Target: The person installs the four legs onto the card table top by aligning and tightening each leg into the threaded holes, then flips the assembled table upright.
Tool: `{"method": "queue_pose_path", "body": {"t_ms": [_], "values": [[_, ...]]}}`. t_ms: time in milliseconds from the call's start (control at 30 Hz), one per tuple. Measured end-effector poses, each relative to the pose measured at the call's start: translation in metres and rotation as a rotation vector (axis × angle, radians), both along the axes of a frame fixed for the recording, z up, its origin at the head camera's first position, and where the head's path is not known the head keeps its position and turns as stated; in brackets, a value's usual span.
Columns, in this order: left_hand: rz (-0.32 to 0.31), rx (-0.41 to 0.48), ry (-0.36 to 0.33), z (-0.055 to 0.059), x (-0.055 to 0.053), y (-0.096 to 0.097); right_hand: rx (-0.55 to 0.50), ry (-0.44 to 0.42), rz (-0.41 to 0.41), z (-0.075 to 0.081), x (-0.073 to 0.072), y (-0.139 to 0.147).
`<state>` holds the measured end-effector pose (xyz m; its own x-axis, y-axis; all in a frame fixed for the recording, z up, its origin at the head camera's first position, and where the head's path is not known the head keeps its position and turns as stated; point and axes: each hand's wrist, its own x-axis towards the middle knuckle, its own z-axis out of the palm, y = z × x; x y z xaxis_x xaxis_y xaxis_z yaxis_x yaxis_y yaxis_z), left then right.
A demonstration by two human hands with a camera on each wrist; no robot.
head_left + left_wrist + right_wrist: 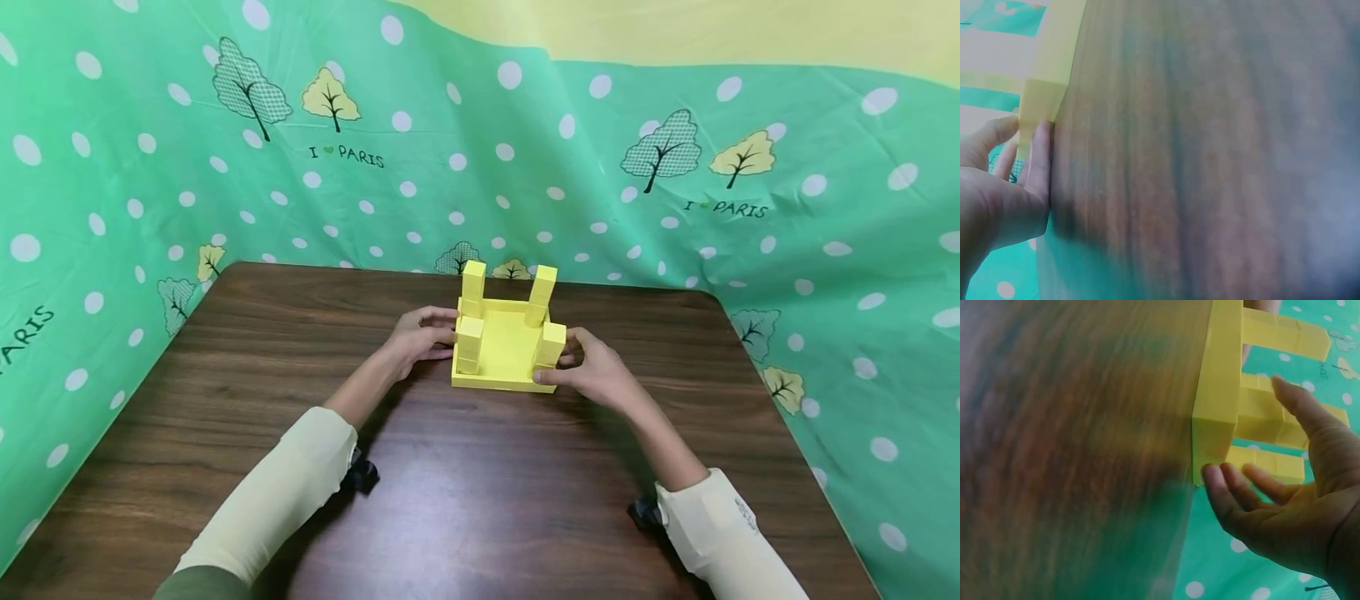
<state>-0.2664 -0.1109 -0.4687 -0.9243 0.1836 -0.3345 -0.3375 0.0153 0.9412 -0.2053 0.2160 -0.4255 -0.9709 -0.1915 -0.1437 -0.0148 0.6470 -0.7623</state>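
A yellow square tray-like base (506, 346) lies on the table, with a raised rim and several upright posts of stacked yellow blocks (470, 342) at its corners. On its left side, my left hand (417, 337) touches the wall with extended fingers, as the left wrist view also shows at the base's edge (1047, 97). At the right side is my right hand (597, 371). Its thumb lies by the front right post (551, 343), and its loosely bent fingers (1213, 478) are against or close to the base's side in the right wrist view.
The dark wood-grain table (480, 492) reaches back to a green polka-dot cloth (420, 125) printed with trees. Dark wrist devices (362, 473) sit under both sleeves, close to the tabletop.
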Motion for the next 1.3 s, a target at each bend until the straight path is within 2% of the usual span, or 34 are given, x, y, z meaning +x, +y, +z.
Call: {"method": "queue_pose_path", "body": {"t_ms": [100, 233, 433, 567, 700, 833, 967, 1133, 1300], "values": [[-0.003, 0.0, -0.006, 0.001, 0.005, 0.0, -0.041, -0.078, 0.004, -0.001, -0.002, 0.0], [-0.02, 0.004, -0.012, 0.002, 0.011, 0.001, -0.066, -0.136, -0.007, -0.005, -0.003, 0.001], [-0.084, 0.029, -0.015, 0.004, 0.023, -0.003, -0.098, -0.205, 0.0, -0.009, -0.003, 0.002], [-0.146, 0.008, 0.017, 0.004, 0.031, -0.004, -0.097, -0.214, 0.022, -0.01, -0.003, 0.001], [-0.178, -0.038, 0.066, 0.005, 0.039, -0.004, -0.069, -0.199, 0.036, -0.01, -0.003, -0.001], [-0.173, -0.094, 0.1, 0.006, 0.045, -0.003, -0.052, -0.195, 0.04, -0.009, -0.003, -0.003], [-0.14, -0.14, 0.122, 0.006, 0.048, 0.002, -0.054, -0.186, 0.043, -0.009, -0.003, -0.004], [-0.107, -0.164, 0.121, 0.007, 0.049, 0.004, -0.066, -0.179, 0.04, -0.009, -0.002, -0.005], [-0.099, -0.168, 0.128, 0.007, 0.05, 0.004, -0.089, -0.182, 0.037, -0.009, 0.0, -0.006]]}}
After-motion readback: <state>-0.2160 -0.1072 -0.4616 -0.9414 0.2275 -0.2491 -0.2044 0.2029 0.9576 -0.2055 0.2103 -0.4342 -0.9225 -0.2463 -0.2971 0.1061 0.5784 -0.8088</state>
